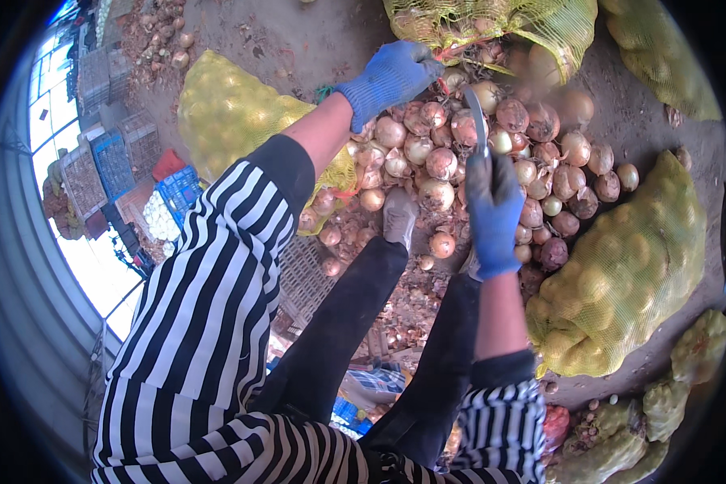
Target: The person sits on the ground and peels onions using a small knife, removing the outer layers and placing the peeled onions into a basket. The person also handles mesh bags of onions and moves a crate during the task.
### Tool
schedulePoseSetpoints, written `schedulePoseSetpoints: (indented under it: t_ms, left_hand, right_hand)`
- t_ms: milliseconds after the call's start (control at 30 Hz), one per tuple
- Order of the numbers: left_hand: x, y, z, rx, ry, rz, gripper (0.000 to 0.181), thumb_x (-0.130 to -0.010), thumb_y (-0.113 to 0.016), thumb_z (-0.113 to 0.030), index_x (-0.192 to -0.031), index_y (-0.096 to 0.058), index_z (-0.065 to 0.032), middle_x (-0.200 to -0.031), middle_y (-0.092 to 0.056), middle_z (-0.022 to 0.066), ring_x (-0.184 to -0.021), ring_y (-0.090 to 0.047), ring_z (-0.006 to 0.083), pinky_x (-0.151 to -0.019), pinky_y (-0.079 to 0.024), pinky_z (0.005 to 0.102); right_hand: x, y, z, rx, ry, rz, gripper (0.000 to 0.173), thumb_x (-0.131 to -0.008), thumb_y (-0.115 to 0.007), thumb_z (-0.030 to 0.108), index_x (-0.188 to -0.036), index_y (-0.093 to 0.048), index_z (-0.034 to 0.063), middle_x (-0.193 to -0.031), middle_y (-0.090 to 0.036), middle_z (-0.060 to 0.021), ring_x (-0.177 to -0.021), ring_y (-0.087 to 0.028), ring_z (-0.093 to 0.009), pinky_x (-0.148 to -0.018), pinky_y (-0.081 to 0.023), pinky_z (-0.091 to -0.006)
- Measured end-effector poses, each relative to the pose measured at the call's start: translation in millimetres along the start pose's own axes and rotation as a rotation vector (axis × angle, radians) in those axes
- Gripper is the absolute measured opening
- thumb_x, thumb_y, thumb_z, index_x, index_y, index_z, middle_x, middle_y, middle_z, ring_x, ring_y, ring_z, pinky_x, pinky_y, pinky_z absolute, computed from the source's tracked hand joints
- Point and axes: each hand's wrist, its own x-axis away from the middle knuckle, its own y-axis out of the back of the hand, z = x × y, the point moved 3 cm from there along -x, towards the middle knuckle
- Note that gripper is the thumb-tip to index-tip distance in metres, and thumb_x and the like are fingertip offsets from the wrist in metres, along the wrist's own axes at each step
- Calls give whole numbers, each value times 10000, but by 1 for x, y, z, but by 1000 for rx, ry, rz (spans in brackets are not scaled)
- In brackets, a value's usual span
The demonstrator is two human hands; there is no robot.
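Observation:
My left hand (pixel 393 75), in a blue knitted glove with dark fingers, grips a red drawstring (pixel 457 49) at the mouth of a yellow mesh sack (pixel 490 21). Onions show inside that sack, and some lie at its opening. In my right hand (pixel 495 215), gloved the same way, is a knife whose curved blade (pixel 477 115) points up and away from me. Its handle is mostly hidden by the fingers. Below both hands spreads a heap of loose onions (pixel 441 163) on the ground. The blade tip is near the sack's mouth, above the onions.
A filled mesh sack (pixel 617 278) lies at right, another (pixel 236 109) at left, and a third (pixel 659 54) at the upper right. A plastic crate (pixel 305 278) stands beside my left leg. My shoe (pixel 400 218) touches the heap. Onion skins (pixel 408 314) litter the ground.

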Motion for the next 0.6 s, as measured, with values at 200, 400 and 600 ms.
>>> schedulePoseSetpoints:
  t_ms: [200,400,600]
  left_hand:
    - [14,-15,19,26,-118,-244,240,-914,-642,-252,-949,-675,-16,-699,-620,96,-658,-577,136,-647,-501,327]
    - [17,-26,28,242,-131,-271,174,-897,-677,-193,-925,-679,-21,-697,-619,47,-654,-545,111,-624,-483,295]
    - [118,-58,32,58,-58,116,169,-918,-633,-200,-946,-675,-39,-748,-640,112,-746,-634,228,-710,-508,364]
  right_hand:
    - [-101,-14,27,703,517,163,265,-884,-695,343,-1010,-610,126,-860,-681,-107,-727,-667,-320,-647,-523,-398]
    - [-187,-47,6,1121,849,263,256,-879,-675,331,-1033,-569,155,-948,-669,-93,-838,-652,-360,-677,-523,-461]
    - [-180,32,-43,1076,708,289,290,-906,-644,366,-1018,-568,109,-951,-659,-146,-851,-640,-381,-706,-508,-488]
